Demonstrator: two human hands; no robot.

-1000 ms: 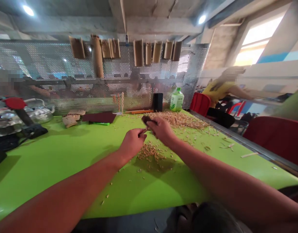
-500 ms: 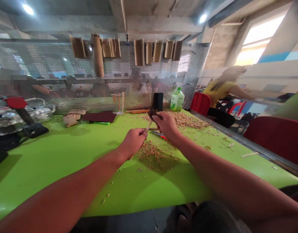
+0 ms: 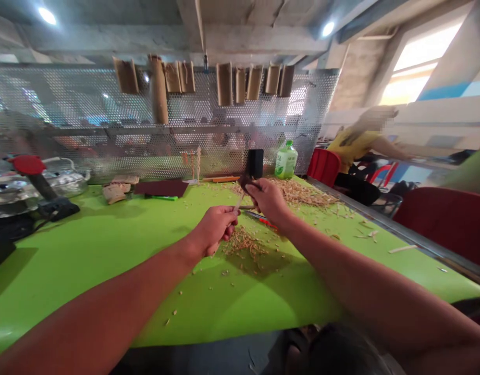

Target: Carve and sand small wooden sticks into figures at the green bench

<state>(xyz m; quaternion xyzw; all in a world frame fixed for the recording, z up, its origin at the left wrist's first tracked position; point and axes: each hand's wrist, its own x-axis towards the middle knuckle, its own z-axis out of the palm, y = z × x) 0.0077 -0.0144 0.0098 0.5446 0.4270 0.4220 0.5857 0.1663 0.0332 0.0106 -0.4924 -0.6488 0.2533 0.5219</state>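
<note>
Head view: left hand [image 3: 212, 229] fully closed around thin wooden stick [image 3: 238, 203], raised above green table [image 3: 107, 260]; right hand [image 3: 266, 200] closed on dark pad [image 3: 244, 182], pad touching stick's upper end; wood shavings [image 3: 243, 244] directly below.

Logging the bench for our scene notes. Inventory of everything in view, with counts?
workbench: 1, bright green, under the hands
wood shavings: 2 piles, tan, back right and below the hands
bottle: 1, green, back edge
upright block: 1, black, left of bottle
flat sheet: 1, dark red, back left
metal kettle: 1, silver, far left
hanging tubes: about 9, tan, on screen
perforated screen: 1, silver, behind bench
chairs: 2, red, right
co-worker: 1, yellow top, far right
thin stick: 1, pale, in left hand
dark piece: 1, dark brown, in right hand
left hand: gripping stick
right hand: gripping dark piece
</note>
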